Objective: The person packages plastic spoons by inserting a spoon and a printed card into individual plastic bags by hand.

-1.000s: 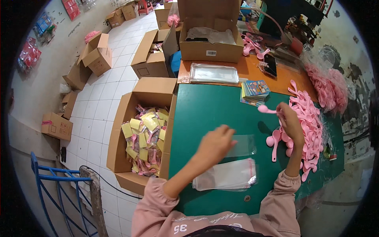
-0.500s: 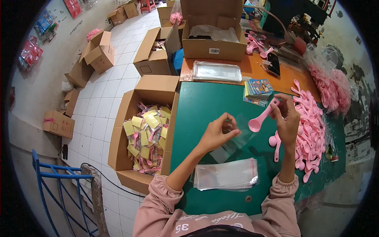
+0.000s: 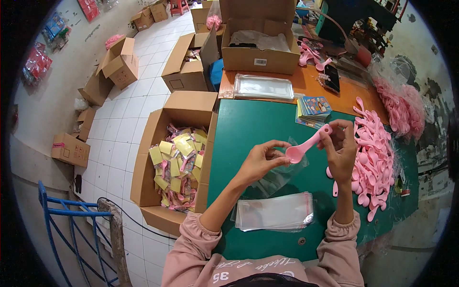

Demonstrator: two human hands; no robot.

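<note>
**Pink spoon meets clear bag above the green tabletop**

The person's right hand [image 3: 340, 152] has its grip clamped on the handle end of a pink plastic spoon [image 3: 306, 145], fingers pinched together around it. The spoon slants down to the left, its bowl at the mouth of a clear plastic bag [image 3: 275, 176]. The left hand [image 3: 260, 160] pinches that bag's upper edge between thumb and fingertips, grip closed on the film, and the bag hangs below the hand over the green tabletop [image 3: 248, 124].

Just below the hands lies a flat stack of clear bags [image 3: 275, 211]. To the right, a heap of pink spoons [image 3: 375, 162] spreads along the tabletop's edge. A small stack of printed cards [image 3: 313, 107] sits near the far edge. On the floor to the left, touching the tabletop's side, an open cardboard box [image 3: 158, 138] holds packed spoons with yellow cards [image 3: 179, 165].
</note>
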